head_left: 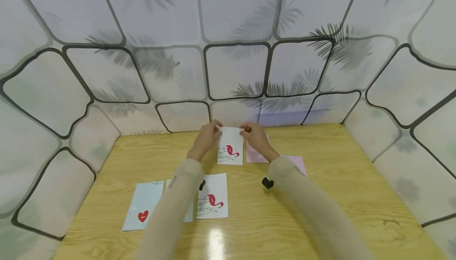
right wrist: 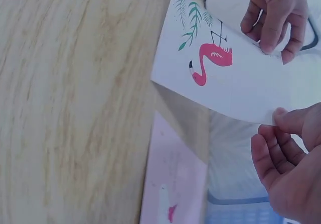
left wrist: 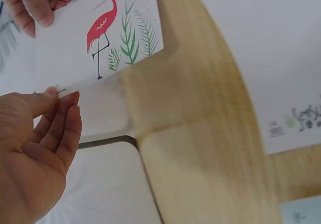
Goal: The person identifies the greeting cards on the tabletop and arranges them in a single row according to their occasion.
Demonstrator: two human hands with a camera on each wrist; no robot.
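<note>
Pinching the far corners of a white flamingo card (head_left: 229,145) now, thumb against finger on each side: left hand (head_left: 206,138) on the left corner, right hand (head_left: 257,138) on the right! That card is at the table's far side, around the middle, its far edge raised; whether its near edge touches down, I cannot tell.

Now the count: two flamingo cards, the second flamingo card (head_left: 213,196) lying nearer and slightly left. Two pale blue ones on the left, a heart card (head_left: 146,204) and, beside it, another blue card (head_left: 189,213). Two pinks on the right: a far pink card (head_left: 254,155) just beside the held one, and a nearer pink card (head_left: 298,163).

And look what blocks the view! The left sleeve (head_left: 171,212) covers much of that second blue; the right sleeve (head_left: 313,200) hides part of the nearer pink. Wood-grained table (head_left: 349,181) beneath, black-lined patterned cloth (head_left: 235,70) rising beyond and on both sides.
</note>
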